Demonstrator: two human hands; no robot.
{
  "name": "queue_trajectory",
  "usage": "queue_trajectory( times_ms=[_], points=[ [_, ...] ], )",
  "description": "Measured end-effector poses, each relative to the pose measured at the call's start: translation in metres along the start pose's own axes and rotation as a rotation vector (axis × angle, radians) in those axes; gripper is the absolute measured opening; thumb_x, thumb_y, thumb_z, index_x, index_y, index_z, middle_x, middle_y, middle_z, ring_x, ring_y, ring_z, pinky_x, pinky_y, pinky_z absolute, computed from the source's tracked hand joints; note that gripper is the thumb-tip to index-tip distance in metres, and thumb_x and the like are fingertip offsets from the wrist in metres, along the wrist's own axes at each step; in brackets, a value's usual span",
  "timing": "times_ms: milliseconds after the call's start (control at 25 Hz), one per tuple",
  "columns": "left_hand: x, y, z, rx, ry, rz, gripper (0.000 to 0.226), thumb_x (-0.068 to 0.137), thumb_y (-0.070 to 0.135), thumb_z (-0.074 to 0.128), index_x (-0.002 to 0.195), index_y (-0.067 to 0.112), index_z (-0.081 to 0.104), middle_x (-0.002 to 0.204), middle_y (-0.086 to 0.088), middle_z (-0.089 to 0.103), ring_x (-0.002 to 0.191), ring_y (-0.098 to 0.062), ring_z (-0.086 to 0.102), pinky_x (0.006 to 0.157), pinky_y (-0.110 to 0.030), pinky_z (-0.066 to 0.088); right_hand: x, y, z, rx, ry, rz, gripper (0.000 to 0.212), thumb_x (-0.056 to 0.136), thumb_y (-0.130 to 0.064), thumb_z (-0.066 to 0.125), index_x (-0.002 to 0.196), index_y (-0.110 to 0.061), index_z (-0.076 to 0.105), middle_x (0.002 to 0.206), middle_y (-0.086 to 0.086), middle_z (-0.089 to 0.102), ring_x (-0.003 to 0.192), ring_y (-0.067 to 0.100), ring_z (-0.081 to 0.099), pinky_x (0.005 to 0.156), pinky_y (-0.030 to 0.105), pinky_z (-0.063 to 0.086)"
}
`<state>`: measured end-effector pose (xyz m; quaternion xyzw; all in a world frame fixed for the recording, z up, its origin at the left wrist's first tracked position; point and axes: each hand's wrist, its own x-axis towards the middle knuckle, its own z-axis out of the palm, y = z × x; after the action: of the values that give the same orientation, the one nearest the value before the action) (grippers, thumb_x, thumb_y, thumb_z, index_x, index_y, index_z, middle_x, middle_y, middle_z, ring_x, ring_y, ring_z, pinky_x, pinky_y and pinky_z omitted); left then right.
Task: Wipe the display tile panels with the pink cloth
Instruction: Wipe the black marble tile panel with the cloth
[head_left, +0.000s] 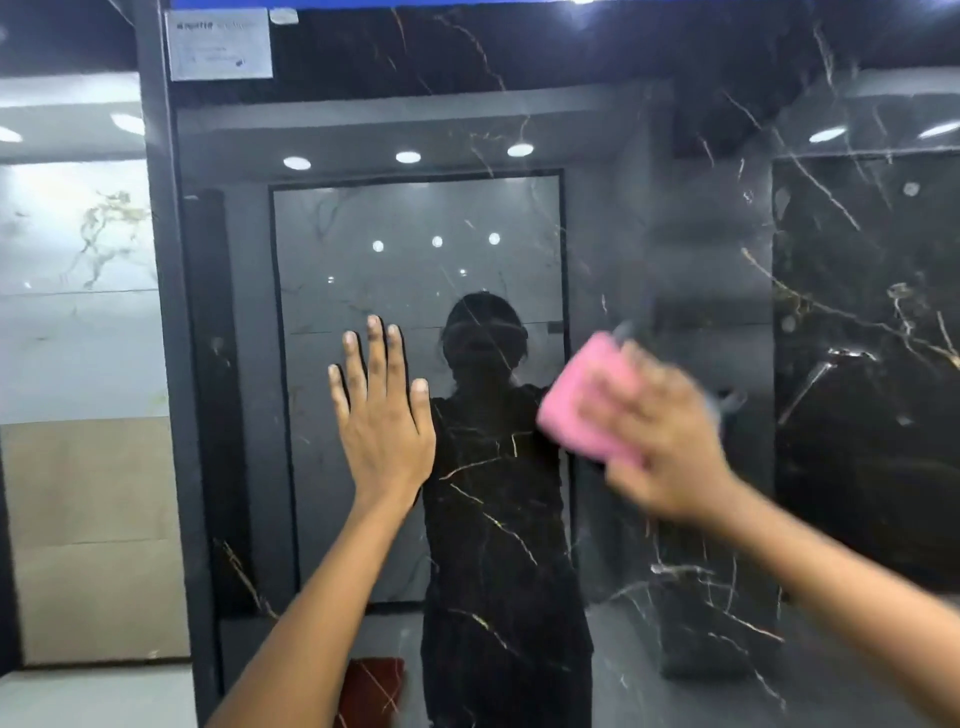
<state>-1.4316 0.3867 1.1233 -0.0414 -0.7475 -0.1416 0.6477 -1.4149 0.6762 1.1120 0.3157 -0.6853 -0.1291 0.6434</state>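
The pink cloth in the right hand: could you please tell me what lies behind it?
The folded pink cloth lies against the glossy black veined tile panel. The blurred right hand covers its right part, so the panel surface beneath stays hidden.

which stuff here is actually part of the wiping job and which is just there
Part of the job:
- pink cloth, gripped by the right hand
- black veined tile panel being wiped
- left hand, flat on the panel with straight fingers

Just there:
- paper label at the panel's top left corner
- pale tile panel on the left
- dark frame post between them
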Motion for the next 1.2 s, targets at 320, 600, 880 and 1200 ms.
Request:
queue_trajectory(
  times_ms=[320, 600, 880, 1200],
  points=[
    [-0.003, -0.001, -0.001, 0.025, -0.016, -0.014, 0.057, 0.104, 0.034, 0.018, 0.156, 0.016, 0.008, 0.164, -0.004, 0.005, 0.151, -0.024, -0.002, 0.12, -0.036, -0.01, 0.061, 0.092, -0.03, -0.062, 0.113, 0.265, 0.069, 0.071, -0.026, 0.062, 0.139, -0.019, 0.048, 0.145, 0.013, 0.045, 0.14, 0.039, 0.031, 0.118, 0.043, 0.013],
    [-0.002, 0.001, -0.001, 0.05, -0.015, -0.014, 0.057, 0.104, 0.033, 0.019, 0.157, 0.016, 0.006, 0.165, -0.004, 0.003, 0.151, -0.026, 0.0, 0.119, -0.035, -0.014, -0.089, -0.081, 0.009, 0.151, -0.295, -0.531, 0.068, 0.073, -0.027, 0.067, 0.137, -0.019, 0.047, 0.159, 0.002, 0.021, 0.147, 0.023, 0.021, 0.121, 0.041, 0.014],
    [-0.001, -0.001, -0.003, -0.006, -0.031, 0.022, 0.057, 0.104, 0.036, 0.013, 0.157, 0.014, 0.01, 0.164, -0.007, 0.008, 0.151, -0.027, 0.003, 0.119, -0.034, -0.013, 0.099, -0.004, 0.002, 0.122, 0.09, 0.181, 0.065, 0.074, -0.022, 0.057, 0.137, -0.007, 0.053, 0.146, 0.018, 0.044, 0.138, 0.04, 0.036, 0.116, 0.05, 0.025],
    [-0.07, 0.002, -0.018, -0.164, -0.134, -0.039, 0.057, 0.102, 0.032, 0.023, 0.156, 0.012, 0.017, 0.164, -0.001, 0.002, 0.151, -0.021, -0.002, 0.121, -0.036, -0.009, -0.058, -0.083, 0.005, 0.202, -0.393, -0.687, 0.064, 0.068, -0.017, 0.067, 0.131, -0.017, 0.058, 0.14, 0.005, 0.053, 0.135, 0.022, 0.036, 0.121, 0.032, 0.007]
  ],
)
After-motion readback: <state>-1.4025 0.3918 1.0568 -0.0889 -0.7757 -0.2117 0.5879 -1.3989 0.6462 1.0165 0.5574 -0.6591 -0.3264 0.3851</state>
